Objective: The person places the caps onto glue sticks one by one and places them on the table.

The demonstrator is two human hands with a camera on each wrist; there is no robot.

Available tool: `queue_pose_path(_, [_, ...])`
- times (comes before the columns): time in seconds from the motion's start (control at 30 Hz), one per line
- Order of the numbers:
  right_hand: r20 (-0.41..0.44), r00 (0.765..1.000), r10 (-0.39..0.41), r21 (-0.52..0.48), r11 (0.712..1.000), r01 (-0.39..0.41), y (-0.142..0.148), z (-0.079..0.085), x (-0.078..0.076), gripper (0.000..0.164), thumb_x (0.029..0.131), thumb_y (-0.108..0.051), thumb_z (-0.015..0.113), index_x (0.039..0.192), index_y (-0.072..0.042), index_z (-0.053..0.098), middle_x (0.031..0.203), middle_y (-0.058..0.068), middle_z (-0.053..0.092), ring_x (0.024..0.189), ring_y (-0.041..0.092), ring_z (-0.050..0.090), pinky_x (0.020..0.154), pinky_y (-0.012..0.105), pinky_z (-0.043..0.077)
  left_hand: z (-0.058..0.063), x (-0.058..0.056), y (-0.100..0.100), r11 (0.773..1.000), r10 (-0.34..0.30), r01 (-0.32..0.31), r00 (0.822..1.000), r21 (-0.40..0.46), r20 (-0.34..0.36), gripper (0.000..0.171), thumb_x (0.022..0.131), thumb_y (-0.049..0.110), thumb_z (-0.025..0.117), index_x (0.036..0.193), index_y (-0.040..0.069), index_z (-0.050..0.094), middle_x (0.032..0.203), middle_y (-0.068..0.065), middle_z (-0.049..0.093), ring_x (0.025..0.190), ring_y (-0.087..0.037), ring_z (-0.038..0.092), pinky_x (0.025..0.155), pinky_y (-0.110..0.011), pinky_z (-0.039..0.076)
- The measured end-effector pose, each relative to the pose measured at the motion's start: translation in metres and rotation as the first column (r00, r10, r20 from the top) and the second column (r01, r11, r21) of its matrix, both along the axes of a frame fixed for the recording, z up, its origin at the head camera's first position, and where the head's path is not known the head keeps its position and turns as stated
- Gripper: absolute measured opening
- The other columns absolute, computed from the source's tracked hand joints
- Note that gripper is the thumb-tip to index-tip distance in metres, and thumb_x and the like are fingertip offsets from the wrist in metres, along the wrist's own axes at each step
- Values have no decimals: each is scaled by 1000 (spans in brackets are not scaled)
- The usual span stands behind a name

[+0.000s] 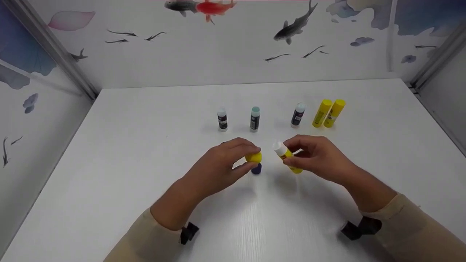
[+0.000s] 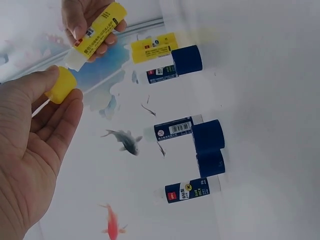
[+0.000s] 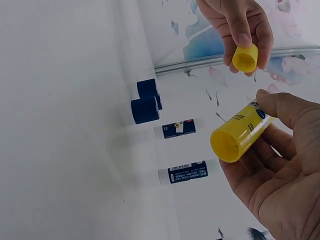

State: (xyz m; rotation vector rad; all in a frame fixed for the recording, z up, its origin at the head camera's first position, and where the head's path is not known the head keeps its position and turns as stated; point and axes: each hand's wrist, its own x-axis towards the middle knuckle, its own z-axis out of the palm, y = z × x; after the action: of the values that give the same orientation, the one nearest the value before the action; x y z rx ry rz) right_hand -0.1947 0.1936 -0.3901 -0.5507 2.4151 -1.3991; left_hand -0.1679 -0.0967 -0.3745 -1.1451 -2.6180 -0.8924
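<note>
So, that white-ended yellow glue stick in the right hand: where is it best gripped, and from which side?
The yellow glue stick is probably best gripped round its barrel, from the right, as the right hand does. It tilts, its white end up and leftward, toward the yellow cap in the left hand; gripping below that end leaves it free.

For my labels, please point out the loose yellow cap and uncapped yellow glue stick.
Loose yellow cap (image 3: pixel 245 59), right wrist view: open end.
Uncapped yellow glue stick (image 2: pixel 101 31), left wrist view: labelled body.
</note>
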Motion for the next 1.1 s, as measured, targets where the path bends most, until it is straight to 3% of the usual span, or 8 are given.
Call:
queue_pose_path(0.5, [-145, 987, 66, 60, 997, -57, 3, 0, 6, 31, 93, -22, 80, 123, -26, 75, 114, -8, 73, 103, 16, 68, 93, 25, 58, 0, -3, 11, 998, -20, 20, 1000, 54, 2, 32, 96, 16, 76, 128, 12, 70, 127, 0, 70, 114, -13, 68, 100, -23, 57])
queue_pose_path(1.1, [-183, 979, 86, 31, 996, -81, 2, 0, 11, 31, 93, -21, 80, 123, -27, 75, 113, -8, 73, 101, 16, 67, 91, 25, 59, -2, -5, 16, 995, -72, 71, 997, 73, 11, 30, 97, 19, 75, 125, 11, 69, 127, -1, 69, 114, -13, 67, 100, -18, 55])
